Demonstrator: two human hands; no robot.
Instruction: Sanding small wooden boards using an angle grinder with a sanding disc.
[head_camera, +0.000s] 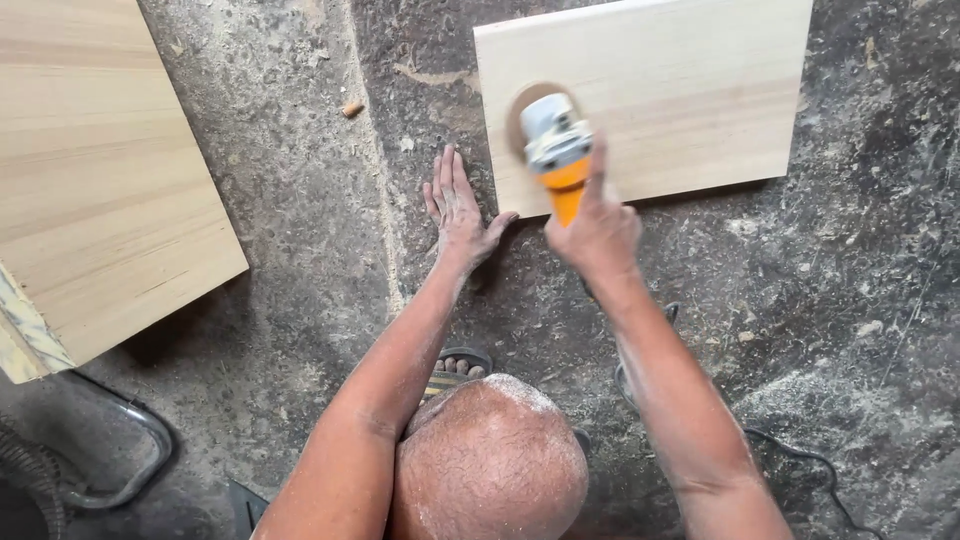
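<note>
A pale wooden board (690, 90) lies flat on the dusty concrete floor at the top right. My right hand (598, 228) grips an orange and grey angle grinder (556, 150) whose sanding disc rests on the board's near left corner. My left hand (457, 212) is spread flat on the floor just left of the board, its thumb touching the board's edge. Both forearms are coated in wood dust. My bent knee (490, 465) fills the bottom centre.
A larger pale wooden panel (95, 170) lies at the left. A black cable (810, 465) trails over the floor at the bottom right. A curved metal tube (130, 450) and a dark hose sit at the bottom left. Sawdust covers the floor.
</note>
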